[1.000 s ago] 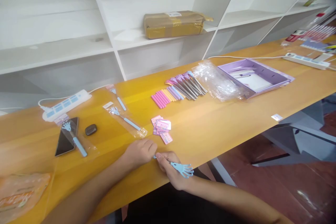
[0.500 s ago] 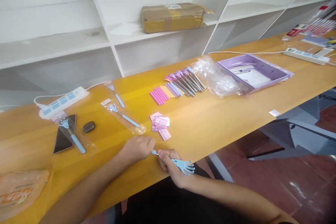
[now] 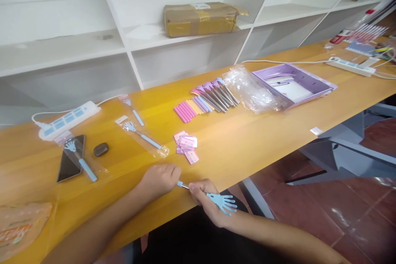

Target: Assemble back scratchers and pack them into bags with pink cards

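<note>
Near the table's front edge my left hand (image 3: 161, 177) is closed round the blue handle of a hand-shaped scratcher (image 3: 222, 202). My right hand (image 3: 206, 198) grips its metal rod just below the blue hand-shaped head, which points right over my wrist. A short piece of rod shows between my hands. Beyond them lie small pink printed cards (image 3: 187, 144). Further back are a row of coloured handles (image 3: 185, 111) in pink, yellow, purple and blue, and a bundle of metal rods (image 3: 221, 97) with hand-shaped heads. To the left a bagged blue scratcher (image 3: 150, 141) lies flat.
Clear plastic bags (image 3: 247, 88) and a purple box (image 3: 293, 86) lie at the back right. On the left are a phone (image 3: 68, 165), a dark case (image 3: 100, 149), a power strip (image 3: 68, 121) and an orange bag (image 3: 21, 227). A taped parcel (image 3: 201, 19) stands on the shelf.
My right hand has moved slightly right and away from my left hand, so more rod shows between them. The camera view has shifted a little.
</note>
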### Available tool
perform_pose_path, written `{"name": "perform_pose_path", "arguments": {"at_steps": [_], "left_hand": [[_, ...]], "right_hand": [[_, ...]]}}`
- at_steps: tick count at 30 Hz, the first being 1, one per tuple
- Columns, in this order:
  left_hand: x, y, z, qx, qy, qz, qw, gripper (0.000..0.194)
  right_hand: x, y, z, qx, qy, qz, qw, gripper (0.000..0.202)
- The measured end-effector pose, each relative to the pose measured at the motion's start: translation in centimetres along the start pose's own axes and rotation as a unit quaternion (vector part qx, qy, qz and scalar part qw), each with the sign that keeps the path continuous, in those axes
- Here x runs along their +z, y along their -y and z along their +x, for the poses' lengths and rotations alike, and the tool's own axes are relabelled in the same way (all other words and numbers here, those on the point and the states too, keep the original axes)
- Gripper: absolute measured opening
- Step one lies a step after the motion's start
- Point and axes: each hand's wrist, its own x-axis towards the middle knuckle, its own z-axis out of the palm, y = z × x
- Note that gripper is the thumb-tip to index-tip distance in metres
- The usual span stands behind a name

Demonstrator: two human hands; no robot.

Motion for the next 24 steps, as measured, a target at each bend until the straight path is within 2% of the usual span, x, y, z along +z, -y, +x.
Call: {"name": "perform_pose_path", "arguments": {"at_steps": [5, 9, 12, 19, 24], "left_hand": [[-0.7, -1.5, -0.2, -0.029, -0.010, -0.011, 0.999, 0.025], [-0.7, -1.5, -0.5, -0.039, 0.002, 0.010, 0.999, 0.024], [-0.5, -1.1, -0.7, -0.033, 0.002, 0.024, 0.999, 0.025], [-0.4, -0.3, -0.5, -0.006, -0.002, 0.001, 1.000, 0.027], [-0.7, 0.0, -0.1, 0.019, -0.027, 0.004, 0.999, 0.030]], "right_hand": [[1.2, 1.3, 0.9, 0.025, 0.060, -0.006, 0.998, 0.068], [2.4, 0.5, 1.7, 0.071, 0.052, 0.128, 0.988, 0.070], [2.7, -0.4, 1.9, 0.076, 0.056, 0.183, 0.979, 0.071], [2.7, 0.1, 1.4, 0.062, 0.048, 0.220, 0.972, 0.075], [3.0, 0.7, 0.0, 0.038, 0.013, 0.219, 0.975, 0.073]]}}
